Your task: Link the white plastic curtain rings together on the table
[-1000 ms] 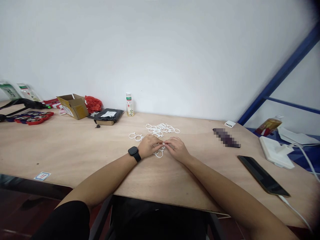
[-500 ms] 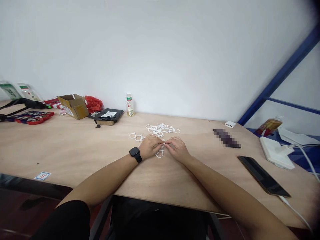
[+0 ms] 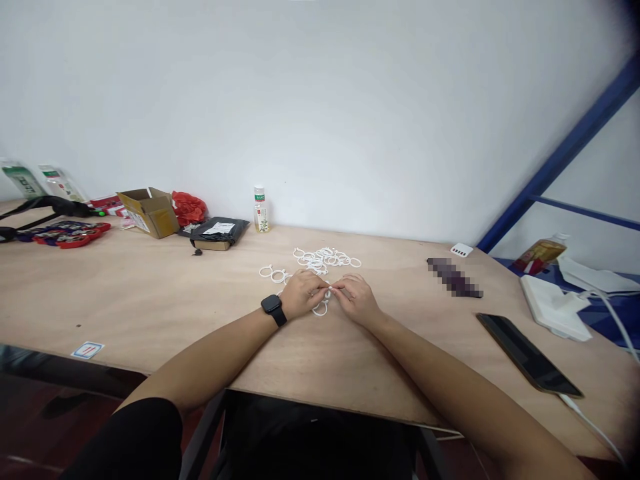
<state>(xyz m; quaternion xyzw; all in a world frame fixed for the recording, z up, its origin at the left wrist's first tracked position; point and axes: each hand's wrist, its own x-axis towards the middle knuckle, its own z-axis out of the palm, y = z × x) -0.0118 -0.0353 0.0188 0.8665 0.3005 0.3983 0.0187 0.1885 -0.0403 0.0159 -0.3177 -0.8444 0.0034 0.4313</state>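
Across the pale wooden desk [image 3: 300, 363], a white ring [image 3: 320, 315] shows just nearer than the left grip [image 3: 303, 294] and right grip [image 3: 359, 299], both pinched narrow on a small white piece [image 3: 331, 289], with clustered white rings [image 3: 326, 259] just beyond them and a bottle [image 3: 261, 212] farther off, leftward.

Rings [image 3: 326, 252] are kinda around the middle of the bench [image 3: 200, 293], phone [image 3: 529, 355] toward the right edge, bottle [image 3: 261, 212] at the back edge, box [image 3: 161, 217] left of that.
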